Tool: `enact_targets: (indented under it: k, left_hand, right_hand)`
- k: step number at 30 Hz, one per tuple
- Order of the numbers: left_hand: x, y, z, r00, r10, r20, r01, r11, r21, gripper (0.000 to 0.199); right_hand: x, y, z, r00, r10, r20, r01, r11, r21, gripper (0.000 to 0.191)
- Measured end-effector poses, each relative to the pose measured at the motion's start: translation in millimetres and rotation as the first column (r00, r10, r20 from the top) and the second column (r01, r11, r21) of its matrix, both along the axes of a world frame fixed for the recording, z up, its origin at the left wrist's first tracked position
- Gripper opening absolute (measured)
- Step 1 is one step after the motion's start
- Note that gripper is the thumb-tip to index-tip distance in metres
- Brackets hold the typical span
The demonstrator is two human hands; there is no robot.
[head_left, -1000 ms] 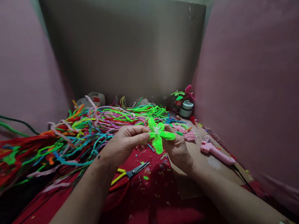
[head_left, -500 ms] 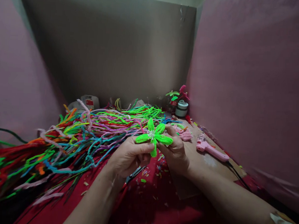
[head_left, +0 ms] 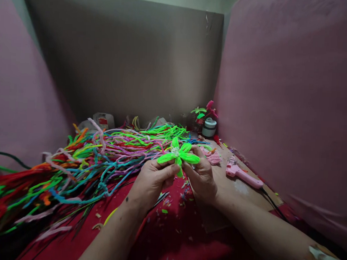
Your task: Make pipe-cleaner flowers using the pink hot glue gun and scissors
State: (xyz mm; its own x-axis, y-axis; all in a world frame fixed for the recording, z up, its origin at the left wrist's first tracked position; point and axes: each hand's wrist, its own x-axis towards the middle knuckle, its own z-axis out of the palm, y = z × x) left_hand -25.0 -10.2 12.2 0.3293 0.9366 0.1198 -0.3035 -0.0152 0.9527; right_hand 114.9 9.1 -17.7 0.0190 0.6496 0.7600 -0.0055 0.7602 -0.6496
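Observation:
A bright green flower [head_left: 186, 157] with several fuzzy petals and a whitish centre is held up in the middle of the head view. My left hand [head_left: 156, 179] pinches its lower left side, thumb near the bottom petal. On the right, my right hand [head_left: 201, 177] grips it from behind and below, fingers closed under the right petals. Behind and left of my hands spreads a large pile of coloured fuzzy stems [head_left: 121, 147].
A pink glue gun [head_left: 243, 175] lies on a brown board [head_left: 222, 189] at the right. Pink fuzzy pieces [head_left: 214, 158] and a pale jar [head_left: 209, 127] are farther back. Scissors, partly hidden, and scraps lie on the red cloth [head_left: 175, 229].
The flower has tilted slightly, its lower petal looking shorter. My left hand has turned a little and covers more of the scissors. A yellow piece now shows beside my left forearm.

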Motion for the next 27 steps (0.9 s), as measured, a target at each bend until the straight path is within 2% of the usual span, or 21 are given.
enact_targets:
  k: [4, 9, 11, 12, 13, 15, 17, 18, 21, 24, 27]
  left_hand:
    - [-4.5, 2.1, 3.9, 0.995, -0.071, -0.071, 0.067, 0.996, -0.055, 0.014]
    - [-12.3, 2.9, 7.8, 0.979, -0.159, -0.127, 0.155, 0.987, -0.039, 0.010]
    - [-19.4, 4.7, 11.1, 0.936, -0.237, -0.261, 0.234, 0.971, -0.041, 0.012]
    - [-23.8, 6.4, 13.1, 0.910, -0.246, -0.335, 0.244, 0.969, -0.050, 0.013]
    - [-28.2, 8.6, 14.9, 0.898, -0.207, -0.388, 0.201, 0.978, -0.056, 0.014]
    - [-35.8, 13.6, 17.7, 0.933, -0.060, -0.354, 0.046, 0.998, -0.049, 0.016]
    - [-40.1, 17.7, 18.7, 0.975, 0.072, -0.209, -0.083, 0.995, -0.047, 0.022]
    - [-40.7, 18.7, 18.7, 0.986, 0.104, -0.127, -0.110, 0.993, -0.041, 0.024]
    - [-38.5, 17.0, 18.5, 0.996, 0.088, 0.006, -0.088, 0.996, 0.004, 0.027]
    - [-34.9, 10.5, 20.5, 0.999, 0.010, -0.053, -0.010, 1.000, 0.011, 0.030]
    - [-33.2, 5.8, 23.5, 0.989, -0.013, -0.150, 0.007, 0.999, -0.041, 0.033]
  right_hand:
    - [0.4, 0.0, -1.8, 0.999, 0.037, -0.011, -0.038, 0.997, -0.069, 0.011]
    - [-0.6, -2.5, 1.2, 0.993, 0.096, -0.074, -0.105, 0.986, -0.129, 0.009]
    - [-1.0, -2.4, 2.9, 0.986, 0.121, -0.112, -0.136, 0.981, -0.139, 0.007]
    - [-0.9, -2.0, 3.3, 0.982, 0.141, -0.126, -0.159, 0.977, -0.145, 0.006]
    - [-0.7, -1.4, 3.2, 0.977, 0.165, -0.132, -0.184, 0.971, -0.151, 0.006]
    - [0.2, -0.5, 2.0, 0.971, 0.210, -0.116, -0.227, 0.961, -0.158, 0.007]
    - [1.4, -0.7, 0.2, 0.972, 0.225, -0.063, -0.232, 0.961, -0.148, 0.009]
    - [1.9, -1.4, -0.4, 0.975, 0.221, -0.028, -0.223, 0.966, -0.128, 0.010]
    - [2.4, -5.4, 0.3, 0.970, 0.224, 0.097, -0.218, 0.974, -0.062, 0.009]
    - [1.4, -10.0, 3.5, 0.948, 0.256, 0.192, -0.259, 0.966, -0.009, 0.009]
    - [0.0, -12.9, 5.4, 0.940, 0.233, 0.250, -0.256, 0.965, 0.062, 0.008]
